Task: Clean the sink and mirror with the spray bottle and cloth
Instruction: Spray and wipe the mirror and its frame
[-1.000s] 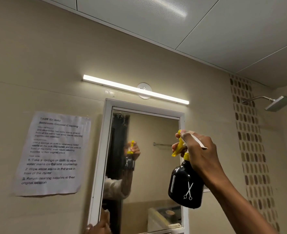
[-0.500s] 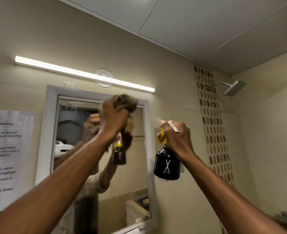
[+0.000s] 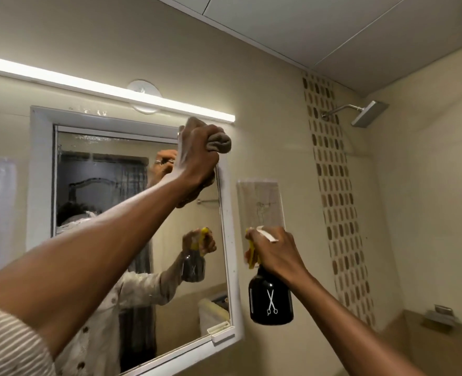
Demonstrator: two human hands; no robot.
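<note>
**Right now: cloth at the mirror's top right corner, bottle held clear**

Up here my left hand (image 3: 197, 156) is clamped on the balled-up cloth (image 3: 219, 142), pressing it against the top right corner of the mirror (image 3: 110, 185), where glass meets the white frame (image 3: 41, 172). My right hand (image 3: 277, 253) is closed around the neck of the spray bottle (image 3: 270, 297), fingers over the yellow trigger; the bottle hangs upright just right of the frame, off the glass. The sink is out of view below, so I cannot tell its state.

I judge the mirror wipe to be under way: a band of droplets and streaks shows along the top of the glass, left of the cloth.

What could go wrong from here, as I see it:

- The cloth sits half on the frame. A stroke begun there may ride the frame edge and leave the glass corner unwiped.
- The cloth is bunched into a tight wad, so little of it touches. That could smear the wet band instead of lifting it.
- With fingers on the trigger, any squeeze while I lean into the wipe would spray the wall or the paper (image 3: 261, 207) beside the mirror.
- My left arm is stretched high; pressure may fade across the far left of the glass.
</note>
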